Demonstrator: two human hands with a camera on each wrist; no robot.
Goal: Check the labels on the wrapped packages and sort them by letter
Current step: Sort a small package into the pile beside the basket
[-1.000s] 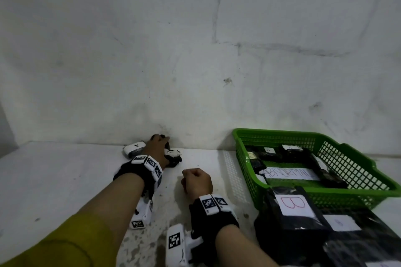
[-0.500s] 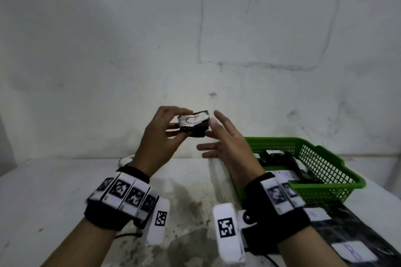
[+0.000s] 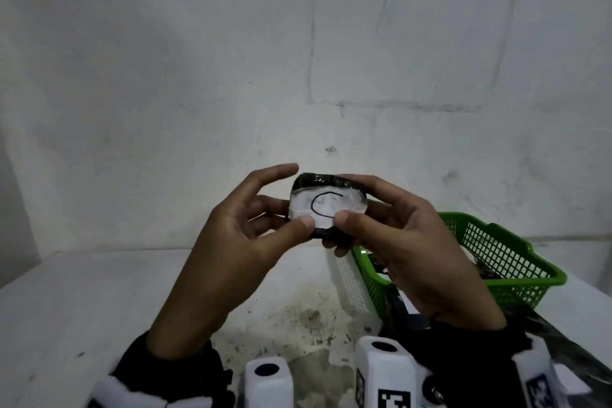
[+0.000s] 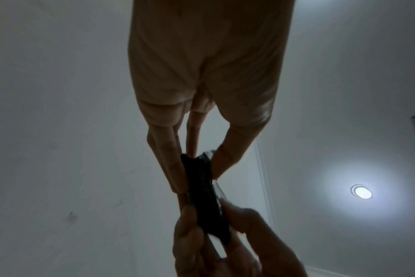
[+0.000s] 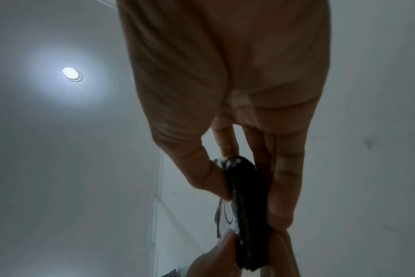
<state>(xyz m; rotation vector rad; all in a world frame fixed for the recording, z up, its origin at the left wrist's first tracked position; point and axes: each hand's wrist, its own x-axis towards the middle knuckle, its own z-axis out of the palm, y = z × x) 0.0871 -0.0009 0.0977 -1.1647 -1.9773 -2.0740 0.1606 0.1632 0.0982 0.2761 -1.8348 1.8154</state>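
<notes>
Since half a sec ago the right hand (image 3: 410, 242) is no longer hovering beside the package (image 3: 328, 202); it is now gripping it too, and the pkg is being held closer to the head cam, label facing the viewer.

Position: pkg is being held in mid-air, up and to the left of the green basket (image 3: 496, 252), well clear of the table (image 3: 99, 308). The white label (image 3: 326, 205) is showing a hand-drawn "C".

Grip, left hand (image 3: 238, 242): thumb is pressing the label's lower left edge, fingers are backing the pkg from behind; index finger is sticking out straight, off the pkg. Grip, right hand: thumb is pressing the lower right edge of the label, fingers are curling round the back and underside. Both wrist views are confirming a thumb-vs-fingers pinch across the thin dimension.

Handling (judgement): small, flat, black plastic wrap, prob. light; wrap is looking glossy, so poss. slippery. The label's edges are looking crumpled, so rubbing may lift it. Best hold is by the short ends, pinched across the thin dimension, keeping thumbs off the letter.

Step in hand (judgement): label check is being done; reading is C. Next is placing it w/ the C group; that spot is not visible. Basket is holding other dark wrapped pkgs, letters unreadable here.
</notes>
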